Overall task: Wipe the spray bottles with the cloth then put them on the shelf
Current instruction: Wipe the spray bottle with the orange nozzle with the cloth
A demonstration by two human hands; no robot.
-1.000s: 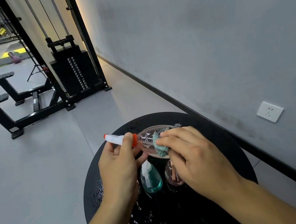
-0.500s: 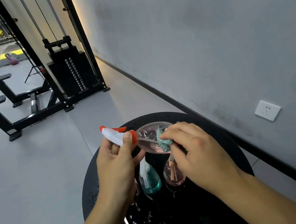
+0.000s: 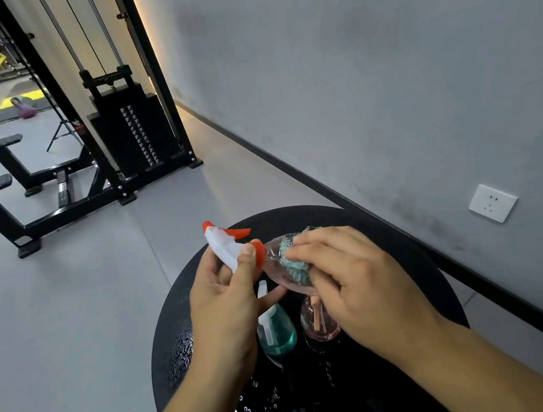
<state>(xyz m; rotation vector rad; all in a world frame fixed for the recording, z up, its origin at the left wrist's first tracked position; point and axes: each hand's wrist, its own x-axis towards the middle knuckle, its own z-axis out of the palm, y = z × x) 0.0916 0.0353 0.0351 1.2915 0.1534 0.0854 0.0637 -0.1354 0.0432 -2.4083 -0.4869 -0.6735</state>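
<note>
Left hand (image 3: pixel 223 310) grip around unlabelled spray bottle (image 3: pixel 276 267); right hand (image 3: pixel 356 284) pinching cloth (image 3: pixel 293 265).

spray bottle (image 3: pixel 273 268) nozzle tipped upward, cloth (image 3: pixel 294 265) shifted

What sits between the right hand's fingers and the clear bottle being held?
The teal cloth, bunched under the right hand and pressed against the clear bottle, which the left hand holds by its neck. Head view.
</note>
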